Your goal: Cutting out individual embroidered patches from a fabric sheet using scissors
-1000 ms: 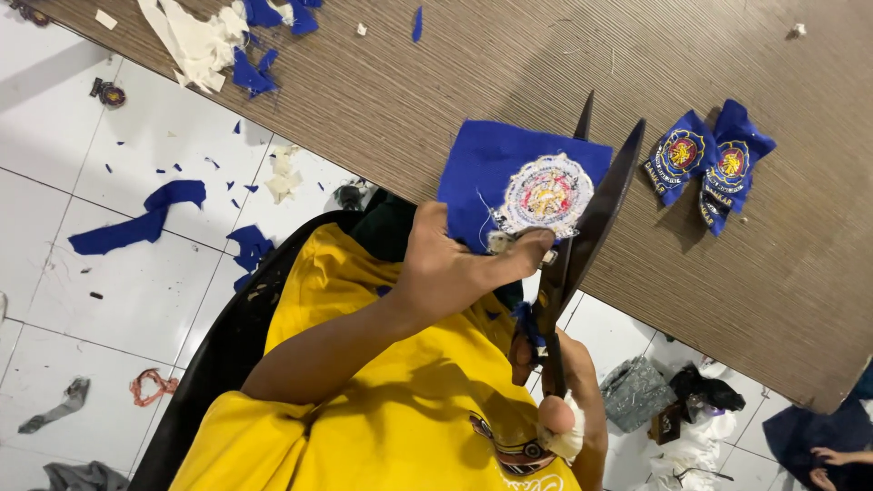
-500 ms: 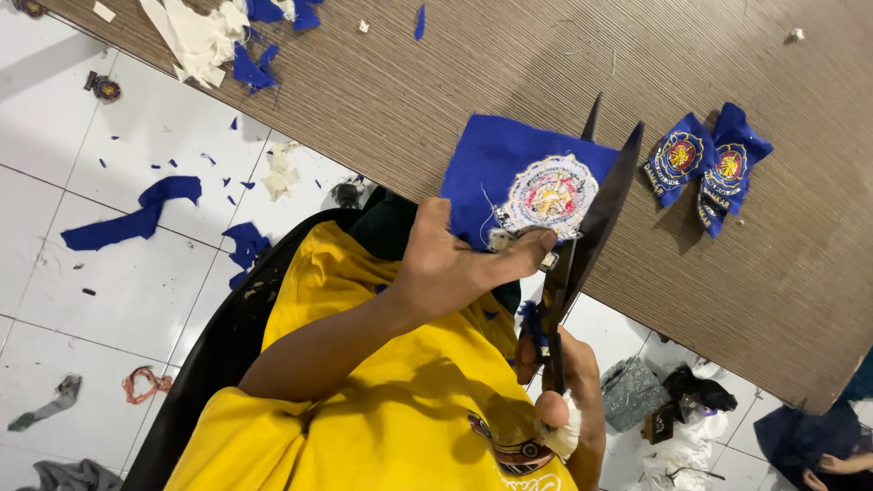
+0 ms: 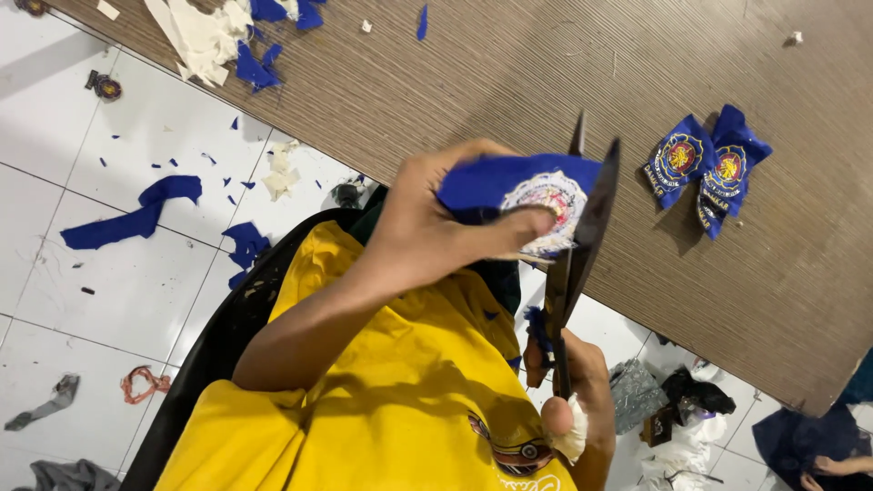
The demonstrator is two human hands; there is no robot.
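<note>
Yellow fabric of the person's shirt is filling the near foreground. The right hand, one finger wrapped in white, is closing around the handles of black scissors, whose blades are standing parted at the patch edge. The left hand is pinching a blue cloth with a round embroidered patch above the wooden table. Farther right, two finished blue emblem badges are lying side by side. Blue and white scraps are sitting at the far corner.
</note>
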